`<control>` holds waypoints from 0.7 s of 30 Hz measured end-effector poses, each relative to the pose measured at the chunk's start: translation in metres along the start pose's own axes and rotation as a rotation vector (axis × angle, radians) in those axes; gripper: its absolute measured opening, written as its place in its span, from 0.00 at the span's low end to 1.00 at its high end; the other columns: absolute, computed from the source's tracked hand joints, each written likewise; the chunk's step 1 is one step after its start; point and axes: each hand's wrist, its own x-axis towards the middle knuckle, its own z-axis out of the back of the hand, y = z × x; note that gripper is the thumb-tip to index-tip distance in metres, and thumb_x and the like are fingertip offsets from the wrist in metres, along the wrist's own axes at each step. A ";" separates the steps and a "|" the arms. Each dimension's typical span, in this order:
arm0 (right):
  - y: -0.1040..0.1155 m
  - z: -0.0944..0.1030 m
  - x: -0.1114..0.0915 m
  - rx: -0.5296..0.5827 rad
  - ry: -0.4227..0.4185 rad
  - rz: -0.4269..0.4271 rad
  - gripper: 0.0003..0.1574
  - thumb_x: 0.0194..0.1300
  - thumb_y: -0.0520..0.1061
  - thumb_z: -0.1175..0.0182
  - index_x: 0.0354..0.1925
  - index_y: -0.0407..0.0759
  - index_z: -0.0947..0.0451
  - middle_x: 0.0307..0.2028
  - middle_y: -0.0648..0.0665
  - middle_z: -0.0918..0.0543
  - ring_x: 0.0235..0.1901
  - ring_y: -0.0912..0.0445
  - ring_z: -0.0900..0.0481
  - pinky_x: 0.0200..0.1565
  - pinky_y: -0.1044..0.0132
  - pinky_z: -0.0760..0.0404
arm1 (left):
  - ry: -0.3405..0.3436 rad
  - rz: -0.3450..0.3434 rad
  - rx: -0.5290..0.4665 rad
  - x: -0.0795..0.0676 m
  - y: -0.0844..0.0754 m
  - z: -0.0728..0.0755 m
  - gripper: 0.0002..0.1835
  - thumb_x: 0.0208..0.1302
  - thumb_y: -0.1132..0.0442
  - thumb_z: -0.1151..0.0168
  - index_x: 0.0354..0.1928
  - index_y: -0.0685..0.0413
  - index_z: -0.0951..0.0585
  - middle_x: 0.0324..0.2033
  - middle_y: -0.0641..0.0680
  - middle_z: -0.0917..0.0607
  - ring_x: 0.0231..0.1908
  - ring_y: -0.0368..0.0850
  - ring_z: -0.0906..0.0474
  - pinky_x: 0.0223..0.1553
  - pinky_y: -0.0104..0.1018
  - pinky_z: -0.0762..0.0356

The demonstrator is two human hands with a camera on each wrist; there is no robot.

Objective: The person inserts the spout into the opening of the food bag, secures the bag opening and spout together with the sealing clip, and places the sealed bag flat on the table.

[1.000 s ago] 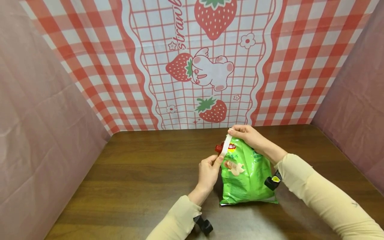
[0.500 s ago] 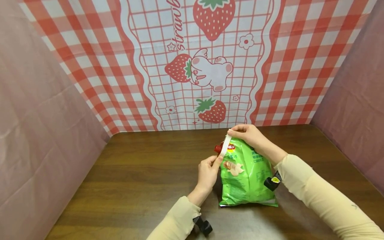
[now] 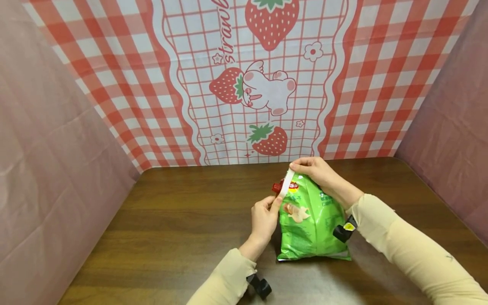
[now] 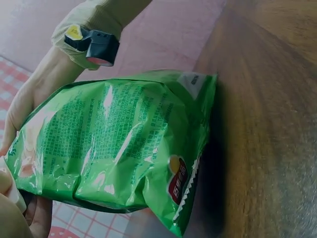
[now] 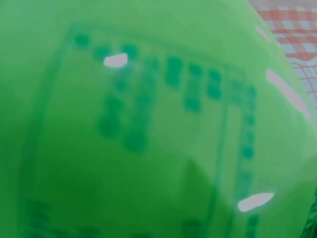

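A green snack bag (image 3: 312, 228) stands on the table in the head view, its top tipped toward the left. Along the bag's top edge runs a white bag clip (image 3: 286, 183), from which a red spout cap (image 3: 276, 187) sticks out to the left. My left hand (image 3: 264, 218) pinches the clip's near end between thumb and fingers. At the far end, my right hand (image 3: 316, 171) pinches the clip and the bag's corner. The left wrist view shows the printed bag (image 4: 109, 139) from its other side. Only the bag's green surface (image 5: 163, 183) fills most of the right wrist view.
The brown wooden table (image 3: 171, 237) ends at a red-and-white strawberry cloth (image 3: 263, 106) behind it. Pink curtains (image 3: 57, 148) hang at both sides. A black wrist camera (image 3: 259, 286) is strapped to the left wrist, another (image 3: 345, 232) to the right.
Both hands keep their hold on the clip. The bag's lower edge has shifted very slightly left; little else differs.
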 end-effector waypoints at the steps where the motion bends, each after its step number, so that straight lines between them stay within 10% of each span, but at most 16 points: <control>1: 0.000 0.000 0.000 0.010 -0.004 -0.002 0.23 0.54 0.52 0.44 0.39 0.33 0.27 0.23 0.52 0.22 0.17 0.63 0.28 0.20 0.70 0.28 | -0.001 0.004 -0.007 0.000 0.000 0.000 0.14 0.54 0.52 0.44 0.24 0.56 0.19 0.11 0.47 0.27 0.12 0.31 0.41 0.13 0.24 0.44; 14: -0.005 0.004 0.003 -0.028 0.003 -0.033 0.27 0.54 0.55 0.44 0.40 0.32 0.28 0.23 0.50 0.23 0.16 0.63 0.29 0.19 0.69 0.29 | 0.045 0.191 -0.126 0.002 0.005 0.000 0.16 0.51 0.48 0.42 0.25 0.54 0.17 0.18 0.51 0.22 0.19 0.34 0.35 0.21 0.26 0.39; 21: -0.008 0.005 0.007 -0.203 -0.015 0.003 0.28 0.50 0.61 0.44 0.38 0.39 0.25 0.25 0.45 0.22 0.17 0.60 0.28 0.20 0.66 0.28 | 0.066 0.224 -0.186 0.000 -0.019 0.011 0.13 0.54 0.58 0.43 0.26 0.63 0.19 0.18 0.51 0.24 0.21 0.34 0.36 0.23 0.26 0.39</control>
